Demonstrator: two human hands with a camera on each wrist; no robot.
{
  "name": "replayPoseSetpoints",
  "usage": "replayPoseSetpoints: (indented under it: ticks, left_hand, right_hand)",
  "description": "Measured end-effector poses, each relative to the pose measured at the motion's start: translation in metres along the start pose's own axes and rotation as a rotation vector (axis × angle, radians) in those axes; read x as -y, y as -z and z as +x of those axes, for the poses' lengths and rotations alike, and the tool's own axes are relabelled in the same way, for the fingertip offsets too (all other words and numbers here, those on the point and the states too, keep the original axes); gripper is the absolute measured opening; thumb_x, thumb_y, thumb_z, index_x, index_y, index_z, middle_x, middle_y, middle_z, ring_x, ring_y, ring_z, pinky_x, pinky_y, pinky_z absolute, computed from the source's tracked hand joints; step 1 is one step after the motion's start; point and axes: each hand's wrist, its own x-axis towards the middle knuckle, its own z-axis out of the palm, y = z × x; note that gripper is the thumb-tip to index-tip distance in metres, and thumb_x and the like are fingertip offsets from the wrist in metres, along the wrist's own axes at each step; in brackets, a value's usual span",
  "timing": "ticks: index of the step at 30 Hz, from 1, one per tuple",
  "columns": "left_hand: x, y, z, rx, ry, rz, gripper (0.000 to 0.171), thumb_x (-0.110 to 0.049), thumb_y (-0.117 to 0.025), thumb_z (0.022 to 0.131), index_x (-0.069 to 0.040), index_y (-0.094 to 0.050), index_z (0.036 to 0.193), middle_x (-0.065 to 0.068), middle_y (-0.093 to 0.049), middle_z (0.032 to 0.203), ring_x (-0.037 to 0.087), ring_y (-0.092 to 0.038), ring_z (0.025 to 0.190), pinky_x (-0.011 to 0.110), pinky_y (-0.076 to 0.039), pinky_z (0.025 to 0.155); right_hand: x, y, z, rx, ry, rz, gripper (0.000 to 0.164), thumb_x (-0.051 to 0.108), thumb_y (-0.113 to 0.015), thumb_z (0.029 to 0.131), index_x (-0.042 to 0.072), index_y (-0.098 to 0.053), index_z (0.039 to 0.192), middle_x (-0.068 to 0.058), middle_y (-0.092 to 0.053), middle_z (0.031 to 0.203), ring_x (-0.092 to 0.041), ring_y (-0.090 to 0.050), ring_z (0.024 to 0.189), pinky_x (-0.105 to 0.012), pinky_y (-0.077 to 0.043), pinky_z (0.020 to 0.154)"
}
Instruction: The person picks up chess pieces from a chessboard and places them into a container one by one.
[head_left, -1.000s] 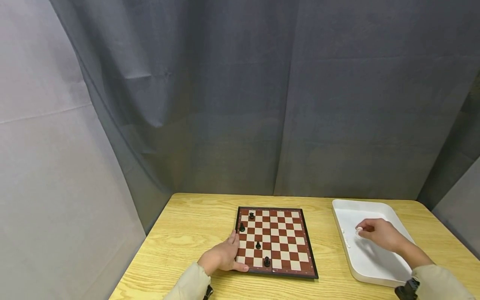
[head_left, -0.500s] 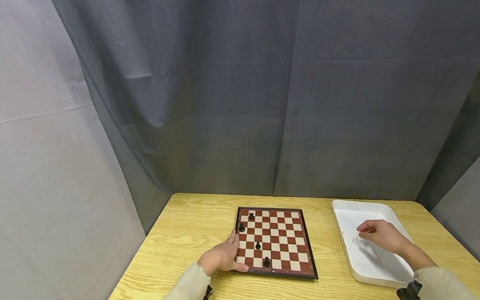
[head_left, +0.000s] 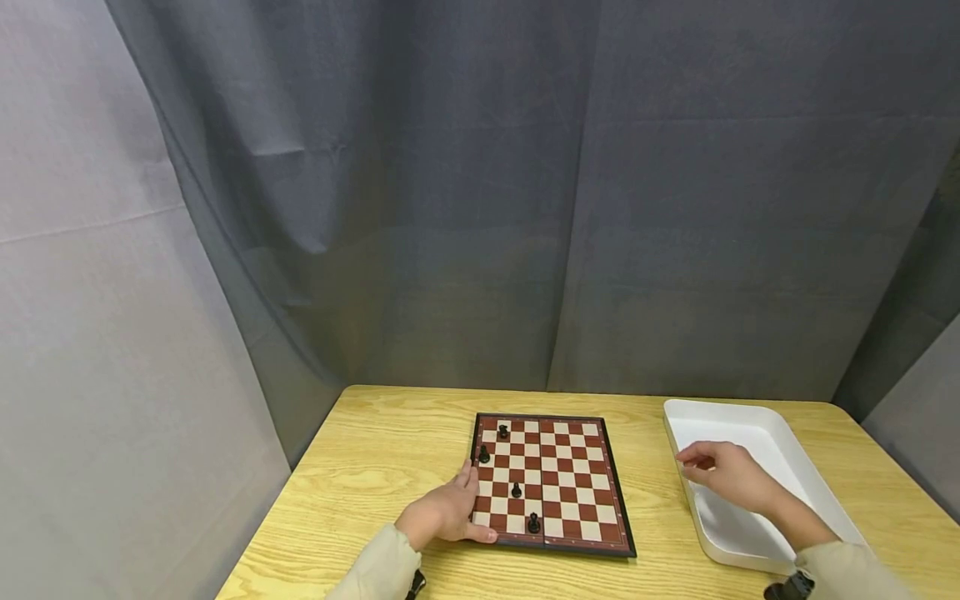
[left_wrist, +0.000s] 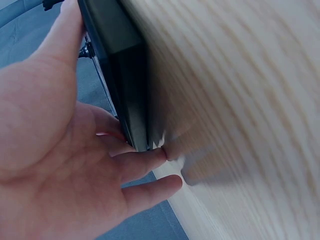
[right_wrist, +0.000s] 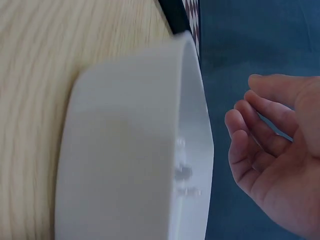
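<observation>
A chessboard [head_left: 570, 483] with red and white squares lies on the table. Several black chess pieces stand on its left half, among them one near the front edge [head_left: 534, 524]. My left hand [head_left: 448, 507] rests against the board's near left corner, thumb on the front edge and extended fingers along the left side. Over the left rim of a white tray [head_left: 798, 442] is my right hand [head_left: 729, 475], fingers loosely bent with nothing between them. Small whitish pieces [right_wrist: 184, 173] lie inside the tray in the right wrist view, blurred; my hand hides them in the head view.
A wooden table [head_left: 375, 442] carries both the board and the tray. Grey curtains [head_left: 480, 250] hang behind it and at the sides. A strip of table separates the board from the tray.
My right hand let go of a small white chess piece into the tray, then moved left toward the rim. My left hand and the board stayed where they were.
</observation>
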Motion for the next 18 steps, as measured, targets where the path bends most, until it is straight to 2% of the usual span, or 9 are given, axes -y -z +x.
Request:
replayPoseSetpoints:
  ticks: [9,18]
  left_hand:
    - [-0.001,0.001,-0.001,0.002,0.005,0.000,0.109,-0.063,-0.063,0.074,0.001,-0.018,0.150,0.016,-0.006,0.157,0.029,-0.025,0.139,0.036,-0.034,0.106]
    - [0.000,0.000,0.001,0.007,0.003,0.003,0.109,-0.063,-0.063,0.074,0.001,-0.018,0.150,0.016,-0.006,0.157,0.029,-0.025,0.139,0.036,-0.035,0.105]
  right_hand:
    - [0.019,-0.025,0.004,0.041,0.077,0.046,0.025,0.019,-0.068,0.088,-0.001,-0.066,0.104,0.000,-0.064,0.090,-0.011,-0.058,0.079,-0.026,-0.050,0.063]
    - [0.040,-0.053,0.008,0.107,0.115,0.139,0.022,0.013,-0.065,0.089,-0.002,-0.066,0.105,-0.008,-0.064,0.096,-0.013,-0.057,0.079,-0.027,-0.050,0.064]
